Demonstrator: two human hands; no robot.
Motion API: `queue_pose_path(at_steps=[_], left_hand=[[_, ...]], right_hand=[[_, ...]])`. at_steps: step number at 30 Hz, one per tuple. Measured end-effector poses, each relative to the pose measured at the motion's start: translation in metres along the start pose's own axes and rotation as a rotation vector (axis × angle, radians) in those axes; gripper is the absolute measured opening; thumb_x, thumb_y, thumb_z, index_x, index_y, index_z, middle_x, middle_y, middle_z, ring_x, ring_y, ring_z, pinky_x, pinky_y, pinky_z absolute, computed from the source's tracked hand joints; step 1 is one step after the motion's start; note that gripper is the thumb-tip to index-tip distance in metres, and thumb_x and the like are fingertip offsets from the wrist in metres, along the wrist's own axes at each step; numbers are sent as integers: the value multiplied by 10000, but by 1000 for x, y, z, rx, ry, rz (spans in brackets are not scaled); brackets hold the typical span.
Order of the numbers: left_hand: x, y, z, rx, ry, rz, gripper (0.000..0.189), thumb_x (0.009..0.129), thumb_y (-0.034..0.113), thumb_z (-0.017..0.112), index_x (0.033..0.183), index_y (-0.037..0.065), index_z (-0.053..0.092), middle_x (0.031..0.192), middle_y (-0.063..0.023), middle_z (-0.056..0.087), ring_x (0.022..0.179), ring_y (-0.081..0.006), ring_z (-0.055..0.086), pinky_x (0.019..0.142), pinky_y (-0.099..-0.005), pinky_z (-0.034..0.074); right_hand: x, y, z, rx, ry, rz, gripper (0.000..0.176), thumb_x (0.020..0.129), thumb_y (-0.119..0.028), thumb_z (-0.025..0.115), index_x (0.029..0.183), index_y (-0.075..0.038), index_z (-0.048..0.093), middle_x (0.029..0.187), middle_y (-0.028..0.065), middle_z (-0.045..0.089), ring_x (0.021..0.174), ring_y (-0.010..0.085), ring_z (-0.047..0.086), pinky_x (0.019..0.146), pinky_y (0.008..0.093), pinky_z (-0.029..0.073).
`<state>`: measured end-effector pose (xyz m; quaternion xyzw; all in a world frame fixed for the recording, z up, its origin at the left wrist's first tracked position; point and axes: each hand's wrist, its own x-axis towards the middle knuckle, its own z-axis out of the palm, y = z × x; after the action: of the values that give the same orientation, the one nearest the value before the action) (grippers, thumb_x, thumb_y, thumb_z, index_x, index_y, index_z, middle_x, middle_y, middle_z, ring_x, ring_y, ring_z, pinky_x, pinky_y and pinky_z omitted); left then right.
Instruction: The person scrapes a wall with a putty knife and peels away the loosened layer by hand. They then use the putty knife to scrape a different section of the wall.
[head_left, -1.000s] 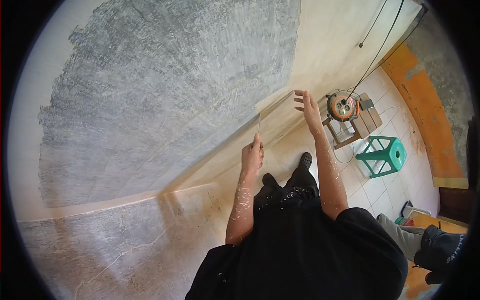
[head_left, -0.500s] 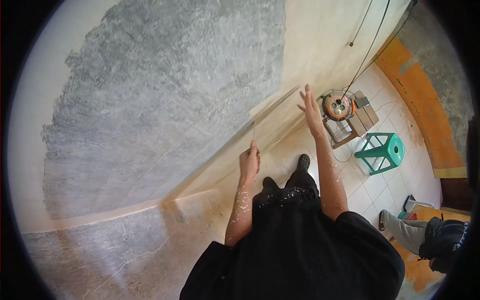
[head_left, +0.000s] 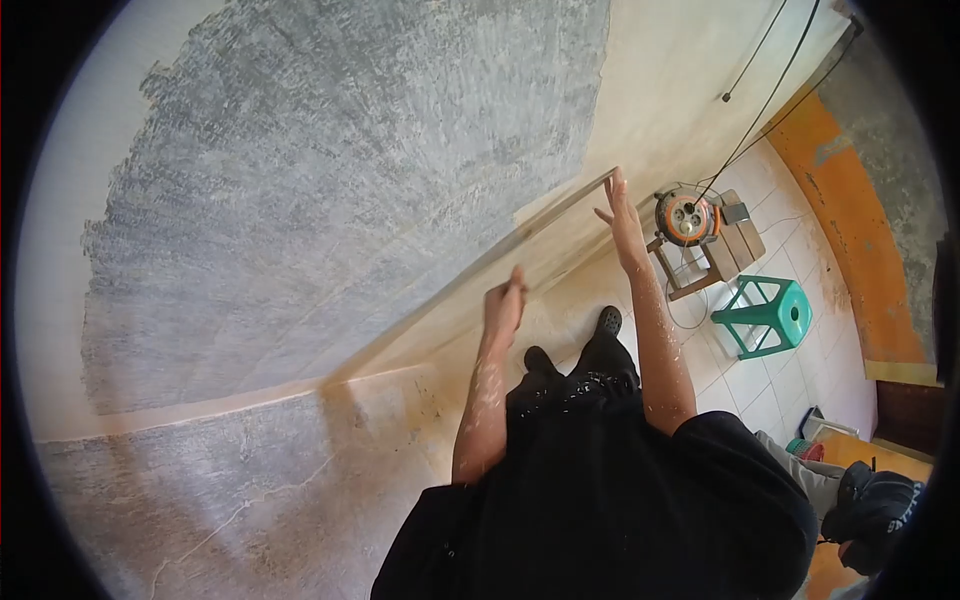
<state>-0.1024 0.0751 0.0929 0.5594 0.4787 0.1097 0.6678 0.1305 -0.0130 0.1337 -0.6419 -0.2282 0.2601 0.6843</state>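
Looked down from head height, past a black shirt, toward a pale wall ahead and to the left, much of its face taken up by a rough grey patch. Held the left hand in front of the body, near the patch's lower edge, fingers curled in and one digit pointing up. Could not tell, through the blur, whether grasping something there or merely clenched. Held the right hand farther forward, fingers extended and parted, gripping nothing visible. Saw a narrow dark strip slanting up below the grey patch, its upper end right at the right fingertips; could not tell whether touching. Bore pale flecks on both forearms and on the dark trousers. Stood in dark clogs on a tiled floor. Saw, beyond the right forearm, a round orange-and-black cable reel at a small wooden bench, with a green plastic stool near it. Glimpsed, at lower right, another person, partly hidden.
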Motion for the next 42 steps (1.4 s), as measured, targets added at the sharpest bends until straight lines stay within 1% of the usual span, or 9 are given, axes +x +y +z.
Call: queue_pose_path(at_steps=[5, 8, 22, 28, 32, 33, 36, 39, 42], left_hand=[[-26, 0, 3, -72, 96, -90, 507, 972, 552, 539, 811, 74, 592, 531, 96, 369, 395, -27, 272, 361, -224, 186], [-13, -4, -2, -111, -23, -39, 536, 970, 562, 533, 732, 86, 596, 509, 75, 404, 391, -33, 306, 362, -245, 206], [-1, 0, 1, -52, -30, -50, 566, 959, 590, 535, 776, 59, 603, 511, 80, 378, 387, -34, 283, 362, -242, 190], [-20, 2, -3, -130, -23, -42, 532, 973, 558, 531, 774, 67, 585, 509, 82, 366, 382, -32, 280, 351, -233, 185], [-18, -2, -7, -182, -77, -75, 511, 961, 570, 542, 807, 84, 558, 521, 90, 357, 375, -26, 281, 337, -212, 188], [-19, -1, -12, -207, -78, -79, 507, 961, 570, 544, 810, 85, 559, 523, 88, 362, 373, -26, 284, 336, -211, 191], [-19, 15, -15, -240, -109, -75, 503, 956, 565, 556, 796, 89, 561, 518, 90, 359, 377, -24, 290, 342, -210, 194], [-24, 36, -2, -202, -140, -52, 501, 948, 560, 577, 769, 93, 565, 516, 94, 359, 391, -18, 305, 354, -207, 201], [-39, 36, -8, -275, -64, -118, 499, 953, 556, 569, 783, 88, 579, 528, 91, 377, 395, -19, 302, 357, -211, 204]], right_hand=[[0, -5, -18, 12, -48, 19, 824, 999, -651, 228, 1566, -68, 94, 1635, 126, 117, 1486, 291, 210, 1130, 459, 365], [2, 0, -28, 1, -65, 59, 826, 997, -656, 212, 1567, -69, 93, 1634, 118, 133, 1478, 293, 237, 1131, 459, 360], [4, 5, -21, 25, -50, 63, 752, 1030, -593, 211, 1572, -89, 77, 1630, 151, 132, 1474, 303, 249, 1139, 465, 336], [-1, 2, -26, 31, -46, 67, 755, 1028, -598, 208, 1573, -95, 69, 1599, 165, 237, 1472, 298, 254, 1140, 472, 336], [-3, 2, -16, 10, 24, 52, 723, 1046, -545, 269, 1555, -40, 173, 1554, 182, 341, 1435, 296, 342, 1118, 451, 360], [-3, 5, -12, -25, 123, -16, 681, 1054, -515, 298, 1485, 10, 350, 1422, 195, 518, 1317, 302, 504, 1069, 425, 413], [3, 5, -19, -103, 130, -32, 661, 1055, -519, 292, 1364, 21, 519, 1213, 168, 668, 1145, 261, 635, 956, 380, 493], [12, 2, -20, -66, 130, -31, 649, 1060, -506, 294, 1185, 31, 636, 1040, 134, 723, 977, 226, 693, 857, 343, 522], [22, -9, -18, -59, 69, -48, 626, 1063, -484, 312, 1083, 29, 670, 986, 137, 723, 950, 218, 687, 829, 339, 515]])
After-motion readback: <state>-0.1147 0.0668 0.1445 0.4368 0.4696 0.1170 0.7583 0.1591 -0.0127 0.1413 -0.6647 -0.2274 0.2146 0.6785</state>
